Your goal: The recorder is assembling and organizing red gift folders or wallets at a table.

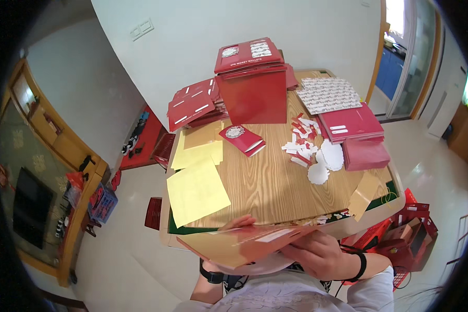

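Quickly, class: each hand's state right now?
Left hand: mostly hidden behind the shiny sheet; grip cannot be told.
Right hand: closed on the shiny sheet's right end.

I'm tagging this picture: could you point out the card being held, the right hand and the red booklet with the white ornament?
Held card [234, 246]: head view, on its tan face.
Right hand [318, 255]: head view, on its back.
Red booklet [248, 141]: head view, on its cover.
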Tool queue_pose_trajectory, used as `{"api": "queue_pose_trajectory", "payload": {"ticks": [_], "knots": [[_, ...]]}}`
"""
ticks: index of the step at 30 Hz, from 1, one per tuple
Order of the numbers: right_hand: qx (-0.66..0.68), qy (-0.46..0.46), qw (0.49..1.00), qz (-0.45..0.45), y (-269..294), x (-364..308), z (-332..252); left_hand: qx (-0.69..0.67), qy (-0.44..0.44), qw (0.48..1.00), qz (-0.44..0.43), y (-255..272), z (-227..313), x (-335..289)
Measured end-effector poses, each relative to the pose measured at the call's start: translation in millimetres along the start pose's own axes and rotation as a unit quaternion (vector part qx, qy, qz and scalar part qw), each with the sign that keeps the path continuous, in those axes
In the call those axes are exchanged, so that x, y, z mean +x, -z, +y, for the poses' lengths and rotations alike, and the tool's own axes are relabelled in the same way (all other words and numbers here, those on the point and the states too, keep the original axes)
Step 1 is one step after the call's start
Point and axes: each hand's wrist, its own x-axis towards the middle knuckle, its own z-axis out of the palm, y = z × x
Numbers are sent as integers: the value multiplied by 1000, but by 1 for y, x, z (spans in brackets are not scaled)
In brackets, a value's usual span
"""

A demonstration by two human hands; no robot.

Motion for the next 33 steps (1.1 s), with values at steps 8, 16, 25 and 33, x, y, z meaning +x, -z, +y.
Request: {"api": "queue_pose_trajectory", "payload": {"ticks": [8, 16, 25, 33], "knots": [[-13, 64, 997, -37, -3, -11, -6, -65, 78, 995, -12, 13, 1, 2], [-22, 72, 997, -26, -6, -5, -6, -31, 97, 994, -42, 17, -3, -2], [63, -64, 992, -91, -1, 6, 3, 39, 43, 997, 53, 13, -9, -16], [224, -227, 940, -118, -4, 4, 34, 4, 50, 995, 88, 26, -10, -41]]}}
